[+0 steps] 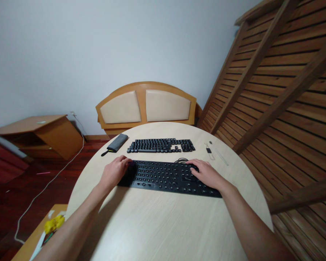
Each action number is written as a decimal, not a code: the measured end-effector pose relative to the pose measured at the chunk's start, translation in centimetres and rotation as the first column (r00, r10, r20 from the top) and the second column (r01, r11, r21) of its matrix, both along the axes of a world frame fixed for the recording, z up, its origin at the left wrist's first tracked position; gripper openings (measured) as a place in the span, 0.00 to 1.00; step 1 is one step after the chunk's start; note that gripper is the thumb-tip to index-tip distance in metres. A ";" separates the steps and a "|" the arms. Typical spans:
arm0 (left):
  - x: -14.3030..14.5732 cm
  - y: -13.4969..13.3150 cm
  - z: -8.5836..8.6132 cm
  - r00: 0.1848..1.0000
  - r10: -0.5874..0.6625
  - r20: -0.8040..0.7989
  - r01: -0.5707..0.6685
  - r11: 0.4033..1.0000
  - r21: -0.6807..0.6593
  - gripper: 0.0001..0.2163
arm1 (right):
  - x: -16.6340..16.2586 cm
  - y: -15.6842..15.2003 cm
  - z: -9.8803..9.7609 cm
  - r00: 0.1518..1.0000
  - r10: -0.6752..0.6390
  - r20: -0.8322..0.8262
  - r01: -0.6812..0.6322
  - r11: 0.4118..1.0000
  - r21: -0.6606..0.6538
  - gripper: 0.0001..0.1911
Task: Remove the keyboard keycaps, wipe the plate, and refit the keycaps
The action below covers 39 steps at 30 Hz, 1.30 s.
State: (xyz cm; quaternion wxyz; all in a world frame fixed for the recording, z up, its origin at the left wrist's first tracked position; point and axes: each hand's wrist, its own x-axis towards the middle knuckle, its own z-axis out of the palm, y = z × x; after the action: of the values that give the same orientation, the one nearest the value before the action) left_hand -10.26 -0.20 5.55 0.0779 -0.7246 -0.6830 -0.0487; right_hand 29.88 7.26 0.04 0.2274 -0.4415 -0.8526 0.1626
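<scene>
A black keyboard (163, 177) with its keycaps off lies slightly slanted on the round table, rows of bare switches showing. My left hand (115, 170) is closed at its upper left corner, fingertips on the edge; a small purplish spot by them is too dim to name. Over the right part, my right hand (206, 174) grips the keyboard, fingers at the far edge and thumb bent inward on top. Just beyond, loose black keycaps (152, 145) are laid out in keyboard order, with a gap toward the right. A black cable (181, 160) is coiled behind the keyboard.
A grey pouch (117, 142) with a black strap lies at the table's far left. A wire keycap puller (209, 150) and a thin brush (218, 153) lie at the right. Wooden slats (285, 98) lean close on the right; a yellow item (54, 224) sits lower left.
</scene>
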 end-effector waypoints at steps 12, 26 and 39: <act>-1.7 1.1 0.9 0.992 -0.019 -0.122 -0.002 0.985 -0.174 0.17 | -0.1 -0.2 0.5 1.000 0.005 -0.005 -0.005 1.000 -0.011 0.16; -1.2 -0.5 0.3 0.997 0.077 -0.026 -0.077 0.997 0.005 0.14 | -0.3 -0.2 0.4 1.000 0.012 -0.016 -0.011 1.000 0.015 0.16; 1.5 -0.9 0.1 0.971 0.207 -0.119 -0.219 0.972 -0.090 0.13 | -2.5 -1.0 0.3 0.992 0.105 -0.065 -0.102 0.994 0.047 0.16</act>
State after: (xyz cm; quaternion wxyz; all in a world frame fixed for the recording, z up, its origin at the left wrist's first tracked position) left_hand -8.73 -1.07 5.66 0.0823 -0.6516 -0.7533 0.0347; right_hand 27.34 6.23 0.34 0.2569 -0.3858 -0.8696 0.1702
